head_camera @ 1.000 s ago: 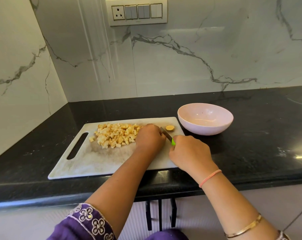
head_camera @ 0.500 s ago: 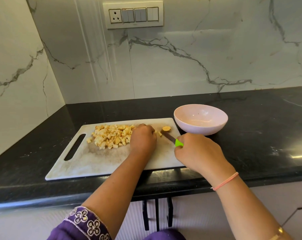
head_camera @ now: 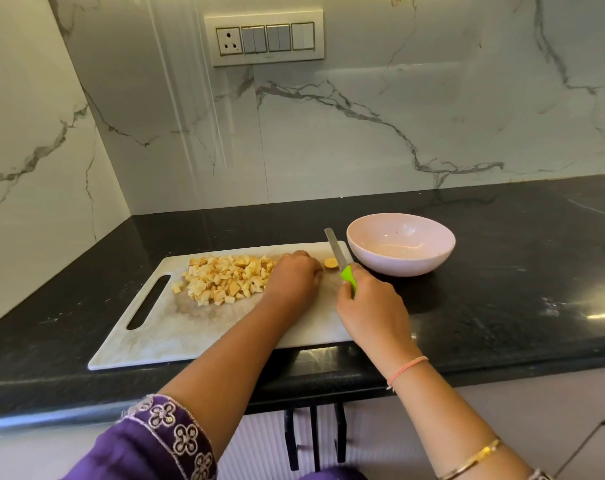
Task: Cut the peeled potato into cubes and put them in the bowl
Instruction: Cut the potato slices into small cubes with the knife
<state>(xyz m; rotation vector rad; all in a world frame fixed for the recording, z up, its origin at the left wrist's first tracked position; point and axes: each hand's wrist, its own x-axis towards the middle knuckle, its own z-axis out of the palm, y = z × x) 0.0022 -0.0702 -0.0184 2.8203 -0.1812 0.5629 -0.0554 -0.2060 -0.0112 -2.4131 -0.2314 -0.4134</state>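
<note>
A heap of pale yellow potato cubes (head_camera: 226,280) lies on the white cutting board (head_camera: 162,336). My left hand (head_camera: 296,277) rests curled on the board at the right edge of the heap, and what its fingers cover is hidden. A small round potato end piece (head_camera: 330,262) lies just right of that hand. My right hand (head_camera: 372,308) grips the green handle of a knife (head_camera: 339,256), whose blade points up and away over the board's far right corner. The pink bowl (head_camera: 401,245) stands empty to the right of the board.
The board lies on a black stone counter (head_camera: 519,271) in a corner of white marble walls. A switch panel (head_camera: 264,38) is on the back wall. The counter's front edge runs just below the board.
My right hand has turned the knife so the blade now points up and away beside the bowl. My left hand has stayed curled at the heap's right edge.
</note>
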